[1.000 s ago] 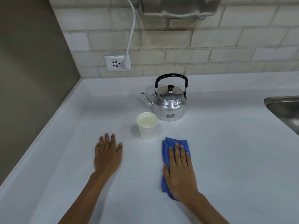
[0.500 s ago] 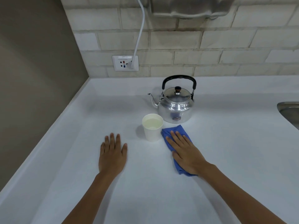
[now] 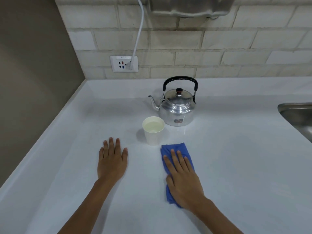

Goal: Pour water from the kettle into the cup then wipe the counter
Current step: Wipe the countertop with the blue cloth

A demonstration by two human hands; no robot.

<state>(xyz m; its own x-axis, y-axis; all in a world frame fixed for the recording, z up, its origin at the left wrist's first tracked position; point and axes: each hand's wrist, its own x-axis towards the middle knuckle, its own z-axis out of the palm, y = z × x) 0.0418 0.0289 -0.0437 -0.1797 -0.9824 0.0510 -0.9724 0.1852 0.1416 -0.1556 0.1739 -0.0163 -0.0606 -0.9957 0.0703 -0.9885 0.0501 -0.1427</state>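
Since half a second ago the right hand (image 3: 183,179) has drawn the cloth (image 3: 175,149) back from the kettle (image 3: 178,108), so it now lies just right of the water-filled cup (image 3: 153,130). Its fingers (image 3: 179,157) press flat and straight on the cloth, grasping nothing. The left hand (image 3: 112,160) rests palm-down on the table (image 3: 236,166), fingers released, left of the cup.

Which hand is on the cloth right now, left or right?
The right hand. It lies flat on the blue cloth, just below the filled cup. The left hand lies flat on the bare white counter, with nothing under it.
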